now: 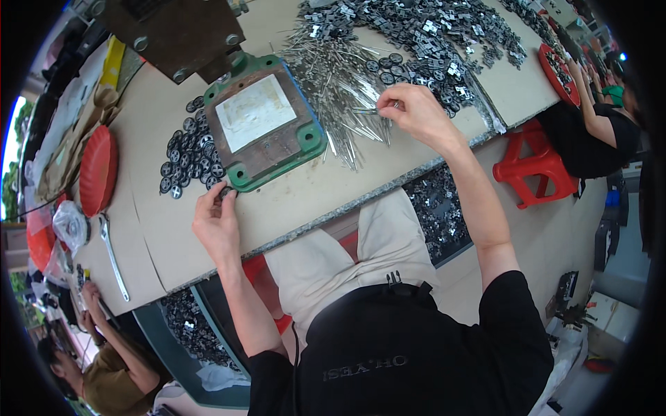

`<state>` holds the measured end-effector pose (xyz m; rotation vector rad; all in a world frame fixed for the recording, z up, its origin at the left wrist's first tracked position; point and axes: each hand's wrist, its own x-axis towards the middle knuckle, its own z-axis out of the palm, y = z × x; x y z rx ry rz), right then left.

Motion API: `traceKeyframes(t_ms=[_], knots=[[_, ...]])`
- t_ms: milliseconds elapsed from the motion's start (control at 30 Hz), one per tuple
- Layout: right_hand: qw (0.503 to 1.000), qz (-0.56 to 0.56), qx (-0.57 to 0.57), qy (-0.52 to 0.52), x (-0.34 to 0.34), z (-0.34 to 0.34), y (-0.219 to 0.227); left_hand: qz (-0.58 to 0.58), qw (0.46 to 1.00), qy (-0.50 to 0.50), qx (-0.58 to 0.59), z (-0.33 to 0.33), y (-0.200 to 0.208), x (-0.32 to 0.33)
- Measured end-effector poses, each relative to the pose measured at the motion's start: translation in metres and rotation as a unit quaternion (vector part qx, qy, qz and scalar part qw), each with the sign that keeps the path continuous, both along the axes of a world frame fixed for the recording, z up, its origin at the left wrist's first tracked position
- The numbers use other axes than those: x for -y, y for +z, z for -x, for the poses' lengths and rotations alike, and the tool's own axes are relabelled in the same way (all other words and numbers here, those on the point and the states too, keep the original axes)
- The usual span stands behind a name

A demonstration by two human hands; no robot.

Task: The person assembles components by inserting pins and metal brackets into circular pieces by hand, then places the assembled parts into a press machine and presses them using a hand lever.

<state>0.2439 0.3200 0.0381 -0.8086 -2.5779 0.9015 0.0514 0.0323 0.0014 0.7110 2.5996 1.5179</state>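
My left hand (218, 225) is at the near left corner of a green press base (316, 142). Its thumb and fingers close on a small black wheel (226, 193). To the left of the press lies a heap of similar black wheels (186, 154). My right hand (420, 118) pinches at the right edge of a pile of thin metal pins (340, 90). Something small and dark shows between its fingers, and pin ends lie by the fingertips; what it holds is not clear. More black wheels (397, 69) lie just beyond that hand.
A dark press head (173, 35) overhangs a white plate (255, 112) on the base. Small black parts (430, 28) cover the far table. A red dish (98, 170) and wrench (113, 256) lie left. Bins of parts (437, 208) stand below. Two other people work nearby.
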Motion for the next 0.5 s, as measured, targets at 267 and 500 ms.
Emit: traceKeyframes(t_ms=[267,500], knots=[[0.991,-0.041,0.112,0.057,-0.009,0.034,-0.011,-0.249,0.872,-0.195,0.374,-0.039,0.012,-0.014],[0.991,-0.107,0.022,0.078,-0.003,0.033,-0.012,-0.252,0.785,-0.234,0.515,-0.065,0.006,-0.051]])
